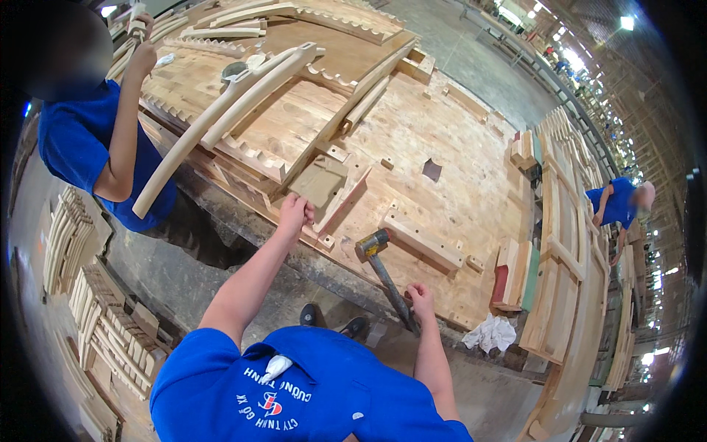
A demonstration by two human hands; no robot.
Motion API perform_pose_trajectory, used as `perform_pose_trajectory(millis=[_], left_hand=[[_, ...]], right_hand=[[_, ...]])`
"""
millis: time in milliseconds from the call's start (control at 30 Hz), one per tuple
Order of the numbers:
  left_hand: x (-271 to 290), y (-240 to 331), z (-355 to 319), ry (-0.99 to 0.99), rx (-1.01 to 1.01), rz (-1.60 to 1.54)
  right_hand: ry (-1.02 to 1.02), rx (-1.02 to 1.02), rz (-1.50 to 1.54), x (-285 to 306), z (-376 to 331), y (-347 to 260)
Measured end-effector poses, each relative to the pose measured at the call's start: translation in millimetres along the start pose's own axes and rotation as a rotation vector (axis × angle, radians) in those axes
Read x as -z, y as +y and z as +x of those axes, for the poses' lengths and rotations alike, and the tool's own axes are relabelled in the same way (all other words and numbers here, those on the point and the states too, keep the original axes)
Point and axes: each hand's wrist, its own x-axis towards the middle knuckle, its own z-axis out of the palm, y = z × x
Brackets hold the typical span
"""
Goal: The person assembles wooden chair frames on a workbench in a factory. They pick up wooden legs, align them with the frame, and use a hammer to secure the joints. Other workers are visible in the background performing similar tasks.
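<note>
Looking down, I see my left hand [293, 211] clamped on a tan block [319, 183] atop the plywood surface [449, 184], my right hand [420, 298] closed round the mallet [383, 269] handle (curved chair parts everywhere), factory hall beyond.

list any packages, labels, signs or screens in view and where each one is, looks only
No packages, signs or screens show on the workbench.
Printed emblem: on the blue shirt at the lower edge, white lettering in an arc round a small red and white mark.
The left hand grips a flat wooden piece; the right hand holds the mallet by its handle. Neither carries a label.
</note>
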Motion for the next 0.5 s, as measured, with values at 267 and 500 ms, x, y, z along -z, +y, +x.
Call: perform_pose_trajectory(millis=[267, 500], left_hand=[[-27, 8, 71, 0.099, 0.331, -0.301], [-18, 10, 42, 0.047, 0.388, -0.316]], right_hand=[[-0.011, -0.015, -0.003, -2, 2, -7], [0.003, -0.004, 0.013, 1, 6, 9]])
